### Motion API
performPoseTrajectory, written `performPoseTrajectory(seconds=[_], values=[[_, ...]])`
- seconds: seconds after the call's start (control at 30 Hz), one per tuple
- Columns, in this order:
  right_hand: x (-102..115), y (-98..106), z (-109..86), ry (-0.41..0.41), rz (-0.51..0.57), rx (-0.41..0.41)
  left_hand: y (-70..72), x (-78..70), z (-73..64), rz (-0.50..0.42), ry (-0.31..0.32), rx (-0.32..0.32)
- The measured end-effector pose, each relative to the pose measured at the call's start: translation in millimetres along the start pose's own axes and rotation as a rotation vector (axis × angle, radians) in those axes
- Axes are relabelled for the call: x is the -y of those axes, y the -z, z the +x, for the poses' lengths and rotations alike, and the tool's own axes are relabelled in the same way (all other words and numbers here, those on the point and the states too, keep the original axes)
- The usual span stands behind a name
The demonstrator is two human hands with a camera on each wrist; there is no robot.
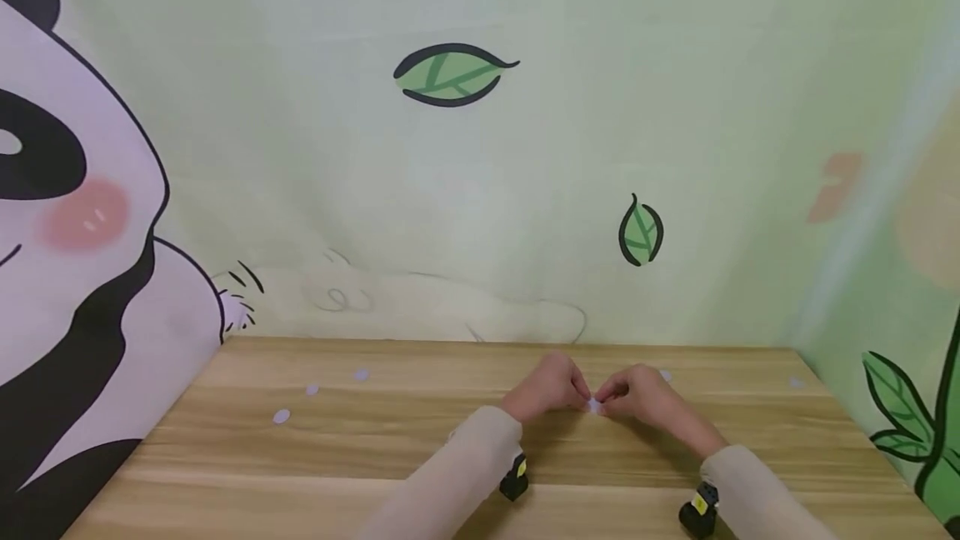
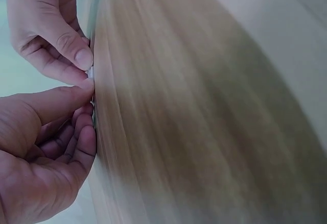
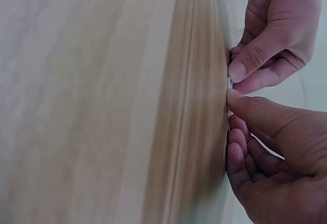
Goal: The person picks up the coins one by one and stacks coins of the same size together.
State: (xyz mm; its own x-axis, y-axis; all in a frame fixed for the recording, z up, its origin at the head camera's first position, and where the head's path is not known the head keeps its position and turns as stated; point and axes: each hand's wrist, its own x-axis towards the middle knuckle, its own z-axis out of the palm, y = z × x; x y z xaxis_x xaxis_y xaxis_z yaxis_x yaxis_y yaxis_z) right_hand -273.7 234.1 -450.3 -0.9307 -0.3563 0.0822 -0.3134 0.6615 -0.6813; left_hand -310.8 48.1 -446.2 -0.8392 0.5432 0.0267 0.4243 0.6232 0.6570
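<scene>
A small, thin white disc lies between the fingertips of both hands, low over the wooden table. My left hand pinches its left side between thumb and finger. From the other side, my right hand pinches it the same way. In the left wrist view the left hand is the nearer one, and only a sliver of the white disc shows between the thumbs. The right wrist view has the right hand nearest, with the disc's pale edge beside the thumb tips.
On the table's left lie pale round discs, several in all counting one behind the right hand and one at the far right. A backdrop printed with a panda and leaves rises behind the table's back edge.
</scene>
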Motion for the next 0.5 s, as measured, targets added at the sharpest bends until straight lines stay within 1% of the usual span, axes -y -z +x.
performPoseTrajectory(seconds=[0.07, 0.3, 0.4, 0.5], values=[[0.7, -0.3, -0.5, 0.017, 0.000, -0.006, 0.1, 1.1, -1.3, -0.023, -0.005, -0.010], [0.2, -4.0, 0.3, 0.069, -0.013, -0.018, 2.1, 5.8, -5.7, -0.041, -0.040, -0.009], [2.1, -7.7, 0.3, 0.074, -0.005, -0.025, 3.7, 8.4, -8.4, -0.069, -0.058, -0.001], [6.0, -13.3, 0.6, 0.078, 0.015, -0.028, 5.6, 12.7, -12.4, -0.081, -0.057, -0.001]])
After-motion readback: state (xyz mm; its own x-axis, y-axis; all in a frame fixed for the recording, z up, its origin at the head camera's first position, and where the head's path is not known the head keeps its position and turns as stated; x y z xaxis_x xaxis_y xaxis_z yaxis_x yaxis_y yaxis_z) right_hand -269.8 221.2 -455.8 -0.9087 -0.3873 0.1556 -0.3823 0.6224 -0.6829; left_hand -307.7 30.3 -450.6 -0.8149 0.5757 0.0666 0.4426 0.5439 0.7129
